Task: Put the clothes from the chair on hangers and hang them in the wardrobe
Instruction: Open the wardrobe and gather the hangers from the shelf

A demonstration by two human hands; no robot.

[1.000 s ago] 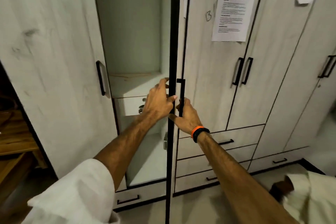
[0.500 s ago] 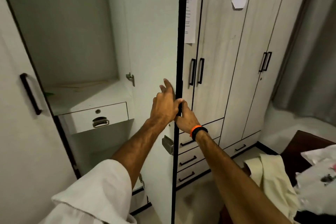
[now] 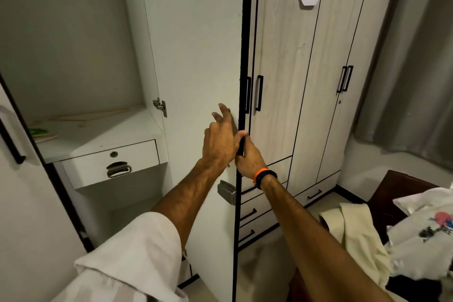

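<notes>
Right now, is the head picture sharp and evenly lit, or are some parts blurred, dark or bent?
Head view: the hands, left hand and right hand, and the open door are sharp; light is dim and soft, without glare; the curtain and lower corners fall darker; wide-angle bending tilts the wardrobe lines.

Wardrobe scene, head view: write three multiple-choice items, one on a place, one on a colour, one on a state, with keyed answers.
1. Where does the metal-handled drawer sit?
A. inside the open compartment, under the shelf
B. on the floor
C. on the chair

2. What colour is the band beside the black one on the right wrist?
A. green
B. orange
C. white

3. How stands the wardrobe door at the hands?
A. shut flat
B. taken off
C. swung open

Answers: 1 A, it hangs below the shelf. 2 B, orange shows plainly. 3 C, its inner face and the compartment show.
</notes>
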